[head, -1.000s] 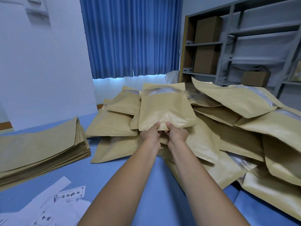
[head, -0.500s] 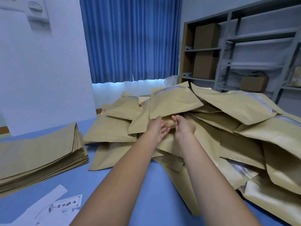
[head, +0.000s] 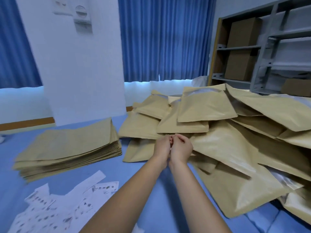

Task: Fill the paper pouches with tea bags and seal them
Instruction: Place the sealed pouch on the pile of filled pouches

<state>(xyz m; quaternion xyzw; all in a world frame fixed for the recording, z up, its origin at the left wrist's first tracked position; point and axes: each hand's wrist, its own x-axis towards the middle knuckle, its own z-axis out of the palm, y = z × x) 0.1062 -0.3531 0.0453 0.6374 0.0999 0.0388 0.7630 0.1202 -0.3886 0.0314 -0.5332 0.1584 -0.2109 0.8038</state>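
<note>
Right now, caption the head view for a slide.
Left hand and right hand curl together before a pouch heap; flat stack left.

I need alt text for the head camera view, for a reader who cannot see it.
A person's left hand and right hand meet with curled fingers, holding nothing visible, in front of a heap of brown paper pouches on a blue table. A stack of flat pouches lies to the left, with printed paper slips nearer the camera.

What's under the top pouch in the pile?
A second pouch lies right under the top pouch, with more pouches below. The table beneath them is hidden.
</note>
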